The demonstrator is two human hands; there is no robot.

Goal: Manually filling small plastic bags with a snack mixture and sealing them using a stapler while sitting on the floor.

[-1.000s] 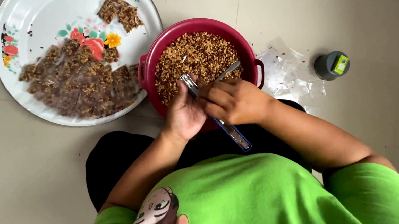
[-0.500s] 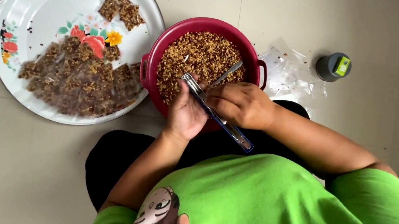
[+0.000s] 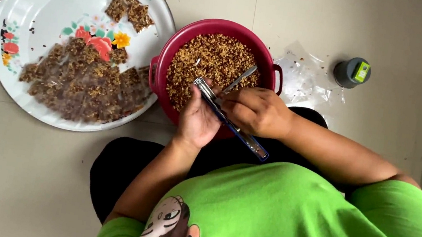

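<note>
The right hand [image 3: 253,111] is clamped on a long stapler [image 3: 230,120], while the left hand [image 3: 197,119] — fingers curled, contents hidden — steadies beneath; the person should keep the stapler square over the red bowl [image 3: 264,52].

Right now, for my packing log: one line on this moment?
left hand: steadies stapler | right hand: grips stapler | below: red bowl of grain | spoon in bowl

Single head-worn view, looking straight down from close above; floor [image 3: 48,178] fills the frame, wearer's green shirt [image 3: 290,223] at bottom.
</note>
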